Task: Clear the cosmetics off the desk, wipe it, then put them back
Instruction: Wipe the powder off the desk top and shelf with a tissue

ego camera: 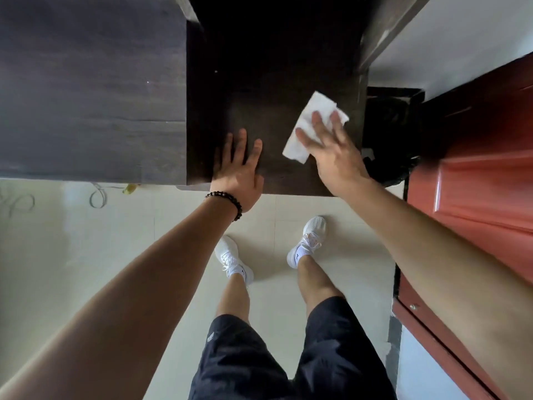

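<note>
On the dark desk [274,82], near its four o'clock corner, a white tissue [310,116] is pressed flat by the spread right hand [331,151]. The left hand [239,174] is laid flat, fingers spread, at seven o'clock; a red door [476,174] is seen at three.

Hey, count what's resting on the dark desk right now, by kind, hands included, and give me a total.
hands: 2, the left hand and the right hand, fingers straight
white paper wipe: 1, under the right hand
cosmetics: 0 in view on the desk
total: 3
</note>
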Demonstrator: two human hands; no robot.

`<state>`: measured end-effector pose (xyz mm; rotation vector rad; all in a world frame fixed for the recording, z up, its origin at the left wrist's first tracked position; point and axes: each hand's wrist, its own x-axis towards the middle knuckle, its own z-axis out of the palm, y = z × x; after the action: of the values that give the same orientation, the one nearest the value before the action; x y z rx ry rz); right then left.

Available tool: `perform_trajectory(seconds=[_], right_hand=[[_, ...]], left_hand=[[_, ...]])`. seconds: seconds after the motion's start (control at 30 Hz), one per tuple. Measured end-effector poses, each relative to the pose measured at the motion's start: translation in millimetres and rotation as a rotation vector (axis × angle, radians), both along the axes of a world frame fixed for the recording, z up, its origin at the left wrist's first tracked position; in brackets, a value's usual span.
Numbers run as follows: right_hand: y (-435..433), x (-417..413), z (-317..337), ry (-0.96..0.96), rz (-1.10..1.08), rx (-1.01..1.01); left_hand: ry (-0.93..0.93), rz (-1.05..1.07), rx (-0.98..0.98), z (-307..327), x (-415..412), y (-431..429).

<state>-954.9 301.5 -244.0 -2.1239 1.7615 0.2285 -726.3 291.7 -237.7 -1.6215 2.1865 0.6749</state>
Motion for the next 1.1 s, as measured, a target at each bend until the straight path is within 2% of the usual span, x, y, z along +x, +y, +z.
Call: perform_trajectory(seconds=[0.07,0.13,0.2,0.27,0.4,0.57,0.73,0.8,0.87,0.93,1.1], right_hand=[[61,-6,14,-0.093,-0.032,-0.041],[85,-11,26,-0.119,-0.070,0.063],[76,-10,44,-0.149,-0.150,0.169],[49,-5,71,-0.204,-0.292,0.139],[-22,12,145,-0.353,-0.433,-0.128],[-85,24,227,-0.491,-0.468,-0.439],[-118,18,248,-0.369,-0.572,-0.584],[-124,17,235,-0.228,-0.530,-0.406],[-118,17,216,-0.068,-0.392,-0.176],[-111,19,199,0.006,-0.334,-0.141],[-129,20,194,0.031,-0.373,-0.140]], left_hand=[[-0.027,0.002,0.060,8,-3,-6],[-0.082,-0.089,0.085,24,-7,-14],[-0.038,-0.150,0.045,51,-9,-19],[0.078,-0.171,-0.055,87,-6,-24],[0.172,-0.270,-0.345,166,10,-55],[0.204,-0.305,-0.694,249,39,-103],[0.207,-0.318,-0.805,264,54,-125],[0.200,-0.275,-0.778,250,56,-124],[0.182,-0.207,-0.689,230,59,-119],[0.136,-0.148,-0.561,208,63,-113],[-0.047,-0.064,-0.223,160,72,-100]])
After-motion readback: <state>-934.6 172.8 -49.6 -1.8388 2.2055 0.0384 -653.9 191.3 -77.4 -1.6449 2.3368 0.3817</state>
